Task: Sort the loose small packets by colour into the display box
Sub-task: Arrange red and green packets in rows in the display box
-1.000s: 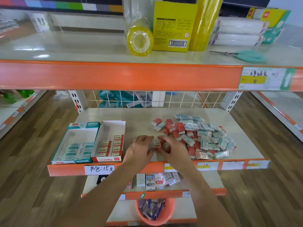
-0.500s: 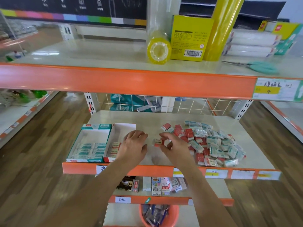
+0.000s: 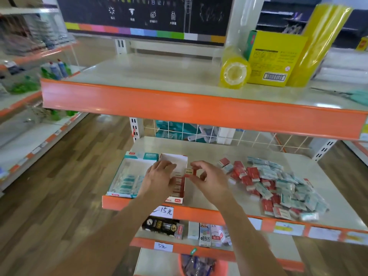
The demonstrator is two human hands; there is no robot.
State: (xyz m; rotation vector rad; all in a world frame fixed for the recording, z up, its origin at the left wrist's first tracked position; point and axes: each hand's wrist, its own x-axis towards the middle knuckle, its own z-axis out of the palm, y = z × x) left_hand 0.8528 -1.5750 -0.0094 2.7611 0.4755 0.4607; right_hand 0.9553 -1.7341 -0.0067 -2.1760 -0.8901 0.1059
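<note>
Red packet [image 3: 191,171] upright in right hand [image 3: 211,181] fingers [image 3: 196,164], beside red box [image 3: 177,185]

Display box [image 3: 137,157] left of packet heap [image 3: 278,186] on shelf [image 3: 199,148]

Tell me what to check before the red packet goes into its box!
1. Packet held firmly: ok. The right hand pinches the red packet with its fingertips.
2. Right box chosen: ok. The red box already holds red packets; the teal box beside it holds teal ones.
3. Way in free: not ok. The left hand lies over the red box with straight fingers.
4. Room left in the red box: ok. Its far end looks bare.
5. Packet facing like the others: cannot tell, the picture is blurred.
6. More to sort: ok. The loose pile lies to the right on the shelf.
</note>
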